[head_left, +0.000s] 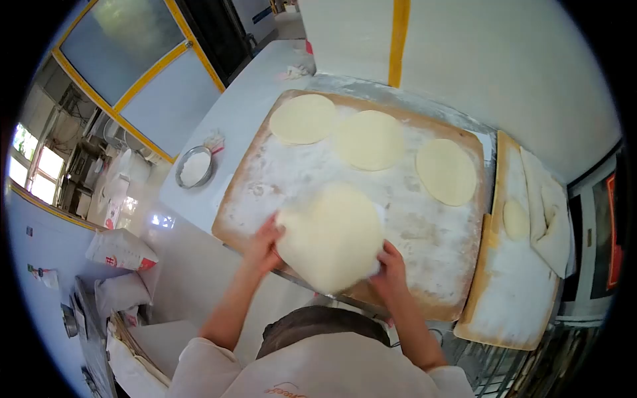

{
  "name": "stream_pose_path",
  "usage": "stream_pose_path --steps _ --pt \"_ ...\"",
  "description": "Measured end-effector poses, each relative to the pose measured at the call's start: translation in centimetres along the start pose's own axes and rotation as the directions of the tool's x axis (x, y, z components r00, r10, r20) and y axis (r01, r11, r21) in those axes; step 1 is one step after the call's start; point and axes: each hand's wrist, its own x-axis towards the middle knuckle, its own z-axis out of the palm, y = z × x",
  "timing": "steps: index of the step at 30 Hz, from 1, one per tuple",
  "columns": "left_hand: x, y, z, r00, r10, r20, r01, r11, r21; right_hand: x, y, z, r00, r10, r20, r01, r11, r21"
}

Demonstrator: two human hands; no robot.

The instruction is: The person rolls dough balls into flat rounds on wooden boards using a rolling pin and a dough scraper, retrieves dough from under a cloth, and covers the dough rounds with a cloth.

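Between my hands a flat round of dough (pixel 332 235) is stretched, its left side smeared by motion. My left hand (pixel 267 240) grips its left edge, and my right hand (pixel 390 264) is closed at its lower right edge; some fingers are hidden beneath. The dough is held over the near edge of a floured wooden board (pixel 265 182). Farther back on that board lie three thin dough rounds: one at the far left (pixel 303 119), one in the middle (pixel 369 140) and one on the right (pixel 446 172).
On the left of the table (pixel 255 76) stands a metal bowl (pixel 194 167) of white powder. A second floured board (pixel 507 292) at right bears a small dough piece (pixel 515 219) and a folded cloth (pixel 547 199). Behind rises a white wall (pixel 478 60). Sacks (pixel 123 251) lie lower left.
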Motion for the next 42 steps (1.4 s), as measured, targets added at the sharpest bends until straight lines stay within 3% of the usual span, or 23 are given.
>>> stream_pose_path --steps 2,3,5,6,8,9,10,12,14,15,17,20,23,27,30,33,34,36,38,39,40,41,42 --pt "1.0 4.7 -2.1 0.984 0.119 -0.131 -0.091 0.974 0.205 4.2 2.8 1.8 0.99 -0.02 0.139 0.018 1.0 0.012" --pt "1.6 6.6 -3.7 0.968 0.173 -0.181 -0.111 0.944 0.31 6.6 4.6 1.1 0.992 -0.064 0.107 0.071 0.995 -0.068" --pt "2.3 8.6 -6.3 0.894 0.229 -0.384 0.069 0.779 0.624 10.6 7.2 0.2 0.985 -0.163 0.059 0.172 0.962 -0.213" --pt "2.9 9.4 -7.0 0.84 0.281 -0.463 0.186 0.653 0.734 10.5 7.0 0.8 0.975 -0.216 -0.05 0.191 0.931 -0.312" --pt "3.3 8.4 -7.8 0.818 0.529 -0.226 0.194 0.117 0.974 10.2 6.3 1.3 0.975 -0.196 -0.101 0.149 0.925 -0.349" --pt "3.4 6.9 -7.9 0.811 0.581 -0.072 0.209 -0.172 0.963 9.8 6.1 1.4 0.974 -0.18 -0.139 0.117 0.92 -0.374" --pt "4.3 5.5 -8.0 0.828 0.559 0.049 0.038 -0.142 0.989 10.1 6.4 1.7 0.965 -0.227 -0.13 0.165 0.914 -0.37" --pt "6.1 3.1 -6.0 0.909 0.354 0.219 -0.01 -0.507 0.862 11.5 8.4 2.3 0.968 -0.224 -0.113 0.157 0.893 -0.422" --pt "7.6 0.2 -3.9 0.903 0.296 0.311 -0.159 -0.443 0.882 12.1 9.1 3.8 0.991 -0.135 -0.025 0.117 0.924 -0.363" --pt "8.3 -1.5 -3.6 0.928 0.188 0.321 -0.212 -0.441 0.872 12.2 9.2 3.9 0.99 -0.144 -0.007 0.132 0.926 -0.352" --pt "8.5 -3.1 -3.3 0.898 0.184 0.399 -0.301 -0.403 0.864 12.0 8.8 3.2 0.987 -0.162 0.014 0.158 0.932 -0.326" --pt "9.0 -1.3 -4.1 0.917 0.11 0.383 -0.284 -0.494 0.822 11.8 6.5 -0.5 0.969 -0.24 -0.055 0.197 0.891 -0.408" --pt "11.1 1.8 -8.8 0.925 0.245 0.292 -0.108 -0.566 0.817 10.0 4.4 -0.6 0.95 -0.287 -0.122 0.21 0.877 -0.433" --pt "12.5 2.7 -8.4 0.943 0.176 0.284 -0.138 -0.568 0.811 7.3 1.8 0.9 0.943 -0.309 -0.124 0.224 0.865 -0.449" --pt "13.6 1.4 -8.2 0.931 0.187 0.314 -0.143 -0.604 0.784 5.3 -0.1 -1.6 0.952 -0.255 -0.172 0.148 0.871 -0.469" --pt "15.3 0.8 -8.8 0.934 0.193 0.302 -0.123 -0.618 0.776 3.5 -1.4 -4.8 0.9 -0.339 -0.273 0.124 0.802 -0.585" --pt "15.1 1.1 -7.7 0.938 0.2 0.284 -0.118 -0.588 0.8 3.2 -2.4 -8.1 0.916 -0.291 -0.276 0.027 0.732 -0.681" --pt "14.7 -0.2 -5.2 0.938 0.177 0.298 -0.148 -0.572 0.807 0.7 -5.7 -12.0 0.837 -0.469 -0.282 0.116 0.656 -0.745" --pt "14.1 -2.0 -3.7 0.924 0.13 0.361 -0.216 -0.6 0.77 -2.9 -9.1 -17.3 0.675 -0.694 -0.249 0.062 0.39 -0.919" --pt "14.1 -2.4 -3.0 0.933 0.122 0.338 -0.209 -0.58 0.787 -4.7 -11.1 -20.2 0.556 -0.817 -0.154 -0.063 0.143 -0.988" --pt "14.2 -2.4 -2.3 0.942 0.119 0.315 -0.197 -0.564 0.802 -6.5 -12.3 -20.8 0.47 -0.873 -0.13 -0.265 0.001 -0.964" --pt "14.0 -2.2 -1.7 0.951 0.116 0.285 -0.177 -0.55 0.816 -8.5 -13.2 -21.0 0.394 -0.915 -0.084 -0.463 -0.118 -0.879" --pt "13.6 -2.4 -0.5 0.943 0.078 0.323 -0.208 -0.619 0.757 -9.9 -13.6 -23.0 0.432 -0.887 -0.164 -0.559 -0.121 -0.82"
